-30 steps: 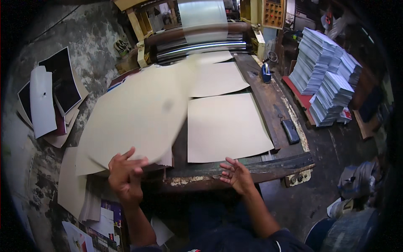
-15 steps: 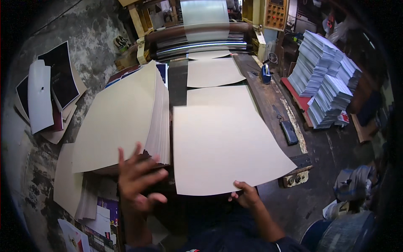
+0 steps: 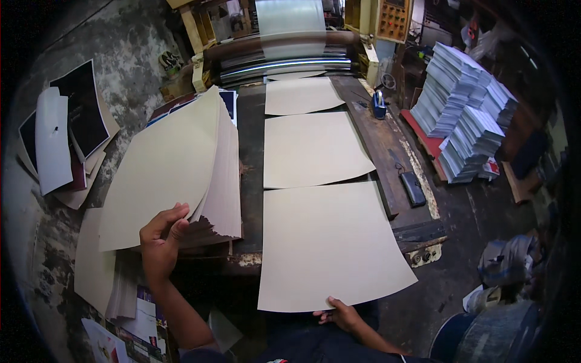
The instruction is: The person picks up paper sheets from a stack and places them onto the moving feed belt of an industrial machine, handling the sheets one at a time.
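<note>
At the left stands a tall stack of cream paper sheets [image 3: 160, 166]. My left hand [image 3: 160, 242] is closed at its near right corner, thumb and fingers pinching the edge of the top sheet, which bows up a little from those beneath. My right hand [image 3: 342, 316] grips the near edge of a single cream sheet [image 3: 330, 242], thumb on top and fingers underneath. Beyond that sheet, a second cream sheet [image 3: 315, 148] and a third sheet [image 3: 302, 95] lie in a row on the dark feed table [image 3: 251, 136], leading to the machine's rollers [image 3: 287, 65].
A control panel [image 3: 393, 19] is at the back right. Along the table's right side lie a blue tool [image 3: 379, 106] and a black case [image 3: 413, 189]. Stacks of folded white paper [image 3: 463, 103] stand far right. Printed sheets [image 3: 85, 115] lean at the left wall.
My left hand went from open and spread to pinching the stack's top sheet. The sheet in my right hand has come nearer to me, while the sheets beyond it have moved toward the rollers.
</note>
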{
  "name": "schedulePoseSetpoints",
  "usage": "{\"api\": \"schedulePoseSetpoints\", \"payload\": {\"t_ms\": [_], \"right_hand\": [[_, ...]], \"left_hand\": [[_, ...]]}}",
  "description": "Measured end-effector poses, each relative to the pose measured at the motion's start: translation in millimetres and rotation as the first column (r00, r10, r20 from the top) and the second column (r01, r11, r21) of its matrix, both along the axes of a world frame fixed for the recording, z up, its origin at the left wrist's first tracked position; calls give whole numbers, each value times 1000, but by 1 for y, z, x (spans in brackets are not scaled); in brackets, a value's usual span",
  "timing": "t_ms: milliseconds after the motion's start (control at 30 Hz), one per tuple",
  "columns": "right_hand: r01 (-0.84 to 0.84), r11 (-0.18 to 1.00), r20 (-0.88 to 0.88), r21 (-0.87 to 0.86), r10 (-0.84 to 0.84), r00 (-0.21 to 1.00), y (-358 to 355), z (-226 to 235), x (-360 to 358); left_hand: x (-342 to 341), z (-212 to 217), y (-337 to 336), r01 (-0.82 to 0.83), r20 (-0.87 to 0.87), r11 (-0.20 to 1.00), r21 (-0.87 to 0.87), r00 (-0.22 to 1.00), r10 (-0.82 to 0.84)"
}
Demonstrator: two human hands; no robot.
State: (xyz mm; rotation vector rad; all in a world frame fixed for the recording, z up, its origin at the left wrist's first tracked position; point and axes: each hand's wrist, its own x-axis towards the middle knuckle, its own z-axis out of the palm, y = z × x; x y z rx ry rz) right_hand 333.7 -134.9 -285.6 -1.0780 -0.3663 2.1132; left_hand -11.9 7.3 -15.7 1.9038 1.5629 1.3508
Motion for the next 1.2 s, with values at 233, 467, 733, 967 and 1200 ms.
{"api": "schedulePoseSetpoints", "payload": {"t_ms": [233,467,733,967,1200], "right_hand": [[83,996,10,17,-84,996,39,7,-5],[213,975,-13,68,-213,977,81,3,-16],[363,929,-37,78,-361,932,113,-17,-28],[431,892,-5,133,-435,901,109,-2,-31],[306,925,-164,225,-273,948,110,48,-14]], "left_hand": [[-5,0,2,-151,49,978,-141,986,159],[17,-4,6,-238,123,969,69,966,229],[24,-3,1,-372,-26,928,17,928,372],[16,-13,20,-533,490,816,223,785,379],[37,-14,-21,-246,135,872,424,969,208]]}}
